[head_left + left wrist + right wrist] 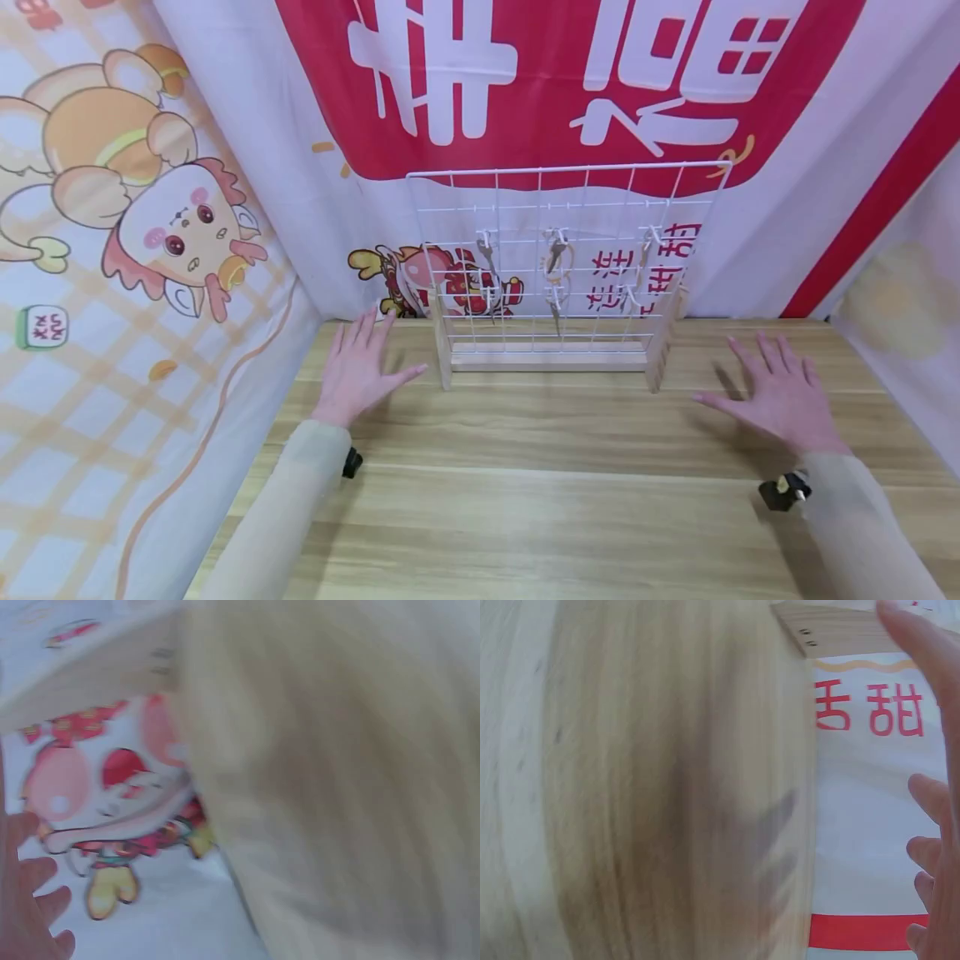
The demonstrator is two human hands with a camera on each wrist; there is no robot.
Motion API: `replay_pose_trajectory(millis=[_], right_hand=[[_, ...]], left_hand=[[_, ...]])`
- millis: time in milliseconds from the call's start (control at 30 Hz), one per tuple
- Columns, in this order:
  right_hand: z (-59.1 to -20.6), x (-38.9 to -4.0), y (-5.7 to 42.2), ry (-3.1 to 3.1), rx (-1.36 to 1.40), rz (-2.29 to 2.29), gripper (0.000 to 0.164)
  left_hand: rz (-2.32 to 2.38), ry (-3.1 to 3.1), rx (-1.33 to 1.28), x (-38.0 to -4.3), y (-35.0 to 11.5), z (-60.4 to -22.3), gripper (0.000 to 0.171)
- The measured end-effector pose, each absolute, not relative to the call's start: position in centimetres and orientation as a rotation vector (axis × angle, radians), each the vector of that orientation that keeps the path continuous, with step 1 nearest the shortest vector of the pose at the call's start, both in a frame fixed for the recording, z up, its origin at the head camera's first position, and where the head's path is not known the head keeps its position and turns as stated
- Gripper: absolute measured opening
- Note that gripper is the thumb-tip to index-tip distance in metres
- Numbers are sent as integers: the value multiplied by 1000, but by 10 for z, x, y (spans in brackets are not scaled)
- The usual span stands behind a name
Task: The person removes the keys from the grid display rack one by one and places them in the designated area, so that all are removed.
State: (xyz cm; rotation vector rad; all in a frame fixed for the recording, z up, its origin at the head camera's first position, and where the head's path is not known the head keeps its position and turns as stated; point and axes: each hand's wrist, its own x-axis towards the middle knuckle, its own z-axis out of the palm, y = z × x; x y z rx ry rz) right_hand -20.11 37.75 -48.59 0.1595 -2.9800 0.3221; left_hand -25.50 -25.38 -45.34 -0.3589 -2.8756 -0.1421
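Note:
My left hand (pixel 358 371) is spread over the table's left side, its thumb pointing toward the near foot of a white wire grid rack (pixel 517 317) on a wooden base (pixel 551 358). On the right, my right hand (pixel 783 396) spreads its fingers above the tabletop, apart from the rack and casting a shadow. Neither hand holds anything. Several keys hang from hooks on the grid, among them an upper left key (pixel 487 248), an upper middle key (pixel 557 252) on a ring and a lower middle key (pixel 555 308). Fingers of the left hand (pixel 34 900) show at that wrist view's edge.
Wood-grain table (pixel 525 517) stretches in front of the rack. A white cloth with a red printed panel (pixel 540 83) hangs close behind it. Patterned cloth (pixel 112 375) walls the left side, and another pale cloth (pixel 907 308) the right. Dark wrist cameras sit under both sleeves.

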Motion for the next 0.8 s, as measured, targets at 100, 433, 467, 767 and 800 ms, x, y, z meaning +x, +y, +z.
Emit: replay_pose_trajectory(millis=[100,433,467,767,800], right_hand=[[-481,-202,378,-2958,169,361,118],[-427,-188,353,-2793,74,785,105],[-419,-185,348,-2749,69,830,101],[-358,-161,297,-2555,84,1011,76],[-354,-160,291,-2537,111,1015,74]], left_hand=[[-413,-2836,-292,-255,-242,-435,110],[-1511,-2312,-216,-260,-213,-375,74],[-1589,-2253,-220,-261,-210,-370,70],[-1961,-1995,-167,-280,-188,-350,53],[-1998,-1971,-171,-283,-186,-349,51]])
